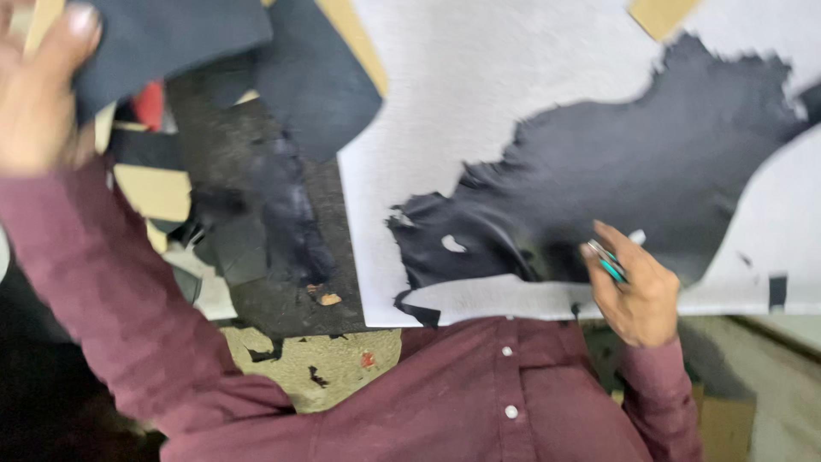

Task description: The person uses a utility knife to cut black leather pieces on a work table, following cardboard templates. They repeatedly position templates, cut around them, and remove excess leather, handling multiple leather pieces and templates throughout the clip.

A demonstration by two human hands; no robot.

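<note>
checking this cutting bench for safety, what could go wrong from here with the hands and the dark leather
1. The right hand grips a teal-handled tool right at the ragged edge of the dark leather; a slip could nick the hide or a finger.
2. The left hand is raised on a dark piece, away from the hide, so nothing pins it to the white board and it may shift.

The left hand (38, 90) was blurred and cut off by the left and top edges, so its grip on the dark sheet (162, 38) could not be made out. The right hand (637, 291) hid most of the teal-handled tool (609, 263). The black hide (633, 162) ran past the right edge.
</note>
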